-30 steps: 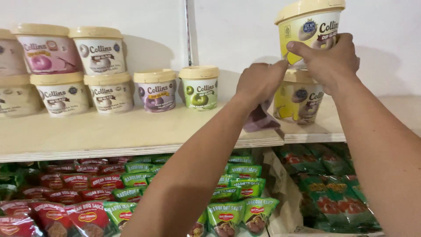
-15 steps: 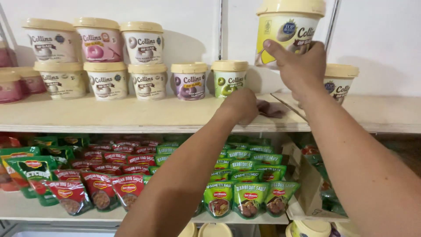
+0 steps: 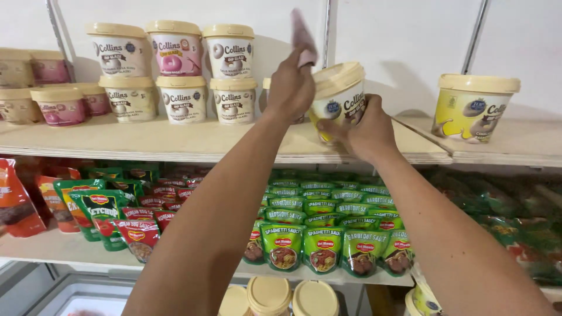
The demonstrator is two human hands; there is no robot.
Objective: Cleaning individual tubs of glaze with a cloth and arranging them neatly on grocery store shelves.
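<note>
While the long pale wooden shelf (image 3: 175, 143) spans the middle of the frame, the step in hand looks like wiping a tub: the right hand (image 3: 360, 131) is clamped around the tilted cream-lidded white and yellow plastic tub (image 3: 339, 96) at centre, held just above the shelf. The left hand (image 3: 290, 88) is closed on a small pink cloth (image 3: 303, 38) sticking up toward the top of the frame. The next move probably calls for bringing cloth to lid while keeping the tub steady.

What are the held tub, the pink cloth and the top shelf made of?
Tub: likely plastic or coated card, glossy printed wall, cream lid.
Cloth: soft fabric, limp in the left hand.
Shelf: pale wood or plywood, matte, layered edge.
</note>
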